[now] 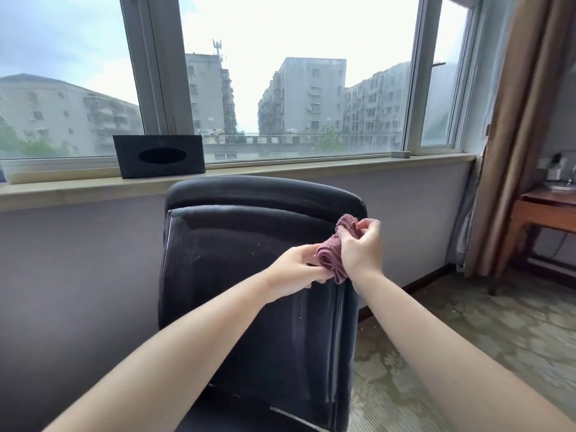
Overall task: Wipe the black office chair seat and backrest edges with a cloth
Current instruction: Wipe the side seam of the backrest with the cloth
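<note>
Both hands pinch the cloth (335,251) in front of the backrest (249,275): left hand (294,271) low, right hand (363,247) high. Refold to 1 clean face, then wipe backrest's right edge.

My view loses the chair (249,275) seat below the bottom frame edge, cloth (335,247) middle behind my right hand (361,247), wooden table (545,210) cut off at right

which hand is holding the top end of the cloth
The right hand: it pinches the upper end of the purple cloth by the backrest's right edge, while the left hand holds the lower end.
</note>
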`<state>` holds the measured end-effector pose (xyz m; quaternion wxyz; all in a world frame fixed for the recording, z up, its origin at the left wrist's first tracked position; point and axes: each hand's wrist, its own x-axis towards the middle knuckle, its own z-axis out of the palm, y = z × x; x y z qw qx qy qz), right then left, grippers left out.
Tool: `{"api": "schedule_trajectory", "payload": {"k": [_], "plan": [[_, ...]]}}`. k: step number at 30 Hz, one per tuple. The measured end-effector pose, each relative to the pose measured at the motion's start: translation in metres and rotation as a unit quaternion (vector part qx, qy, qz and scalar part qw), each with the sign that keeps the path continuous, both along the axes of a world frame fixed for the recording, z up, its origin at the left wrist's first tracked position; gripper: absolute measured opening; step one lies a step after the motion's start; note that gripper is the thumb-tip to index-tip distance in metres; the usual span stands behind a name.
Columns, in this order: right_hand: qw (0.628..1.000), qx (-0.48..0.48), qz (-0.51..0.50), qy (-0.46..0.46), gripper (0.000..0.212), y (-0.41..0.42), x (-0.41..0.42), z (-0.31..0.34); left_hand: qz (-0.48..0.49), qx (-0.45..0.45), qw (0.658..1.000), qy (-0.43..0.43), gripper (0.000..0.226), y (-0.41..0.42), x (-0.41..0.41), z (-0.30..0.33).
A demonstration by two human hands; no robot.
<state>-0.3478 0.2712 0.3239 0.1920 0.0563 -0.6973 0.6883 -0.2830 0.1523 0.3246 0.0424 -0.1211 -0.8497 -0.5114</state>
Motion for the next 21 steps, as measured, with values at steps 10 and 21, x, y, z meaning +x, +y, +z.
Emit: {"api": "schedule_trajectory", "payload": {"k": [10, 21], "plan": [[0.996, 0.009, 0.033, -0.077, 0.035, 0.016, 0.01, -0.001, 0.128, 0.253, 0.959, -0.027, 0.027, 0.014, -0.011, 0.01], [0.979, 0.114, 0.165, -0.02, 0.037, 0.031, 0.018, -0.005, 0.149, 0.235, 0.959, -0.045, 0.024, 0.008, -0.023, 0.013]]}}
